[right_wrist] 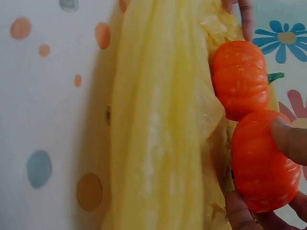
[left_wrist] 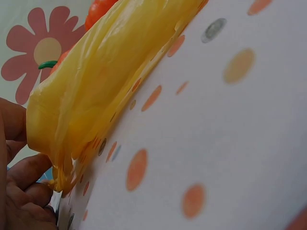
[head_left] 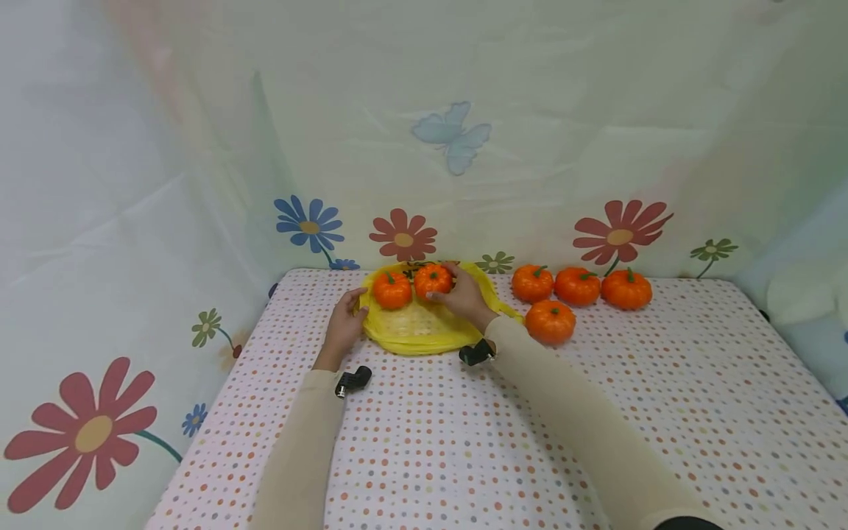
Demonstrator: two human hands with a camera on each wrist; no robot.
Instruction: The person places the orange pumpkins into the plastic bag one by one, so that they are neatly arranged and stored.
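A yellow plastic bag (head_left: 424, 343) lies spread open at the back of the table, its rim standing up around two small orange pumpkins. My left hand (head_left: 344, 324) holds the bag's left edge; in the left wrist view its fingers (left_wrist: 29, 170) pinch the gathered plastic. Inside the bag, my right hand (head_left: 466, 296) grips one pumpkin (head_left: 433, 282), thumb on one side and fingers beneath, as the right wrist view shows. Beside it sits the other pumpkin (right_wrist: 241, 80), with a green stem, at the bag's left.
Several more orange pumpkins stand right of the bag: one (head_left: 550, 322) close to its corner, others (head_left: 577, 286) in a row along the back. The table (head_left: 424, 442) has a dotted cloth. A flower-printed curtain (head_left: 530, 147) hangs behind.
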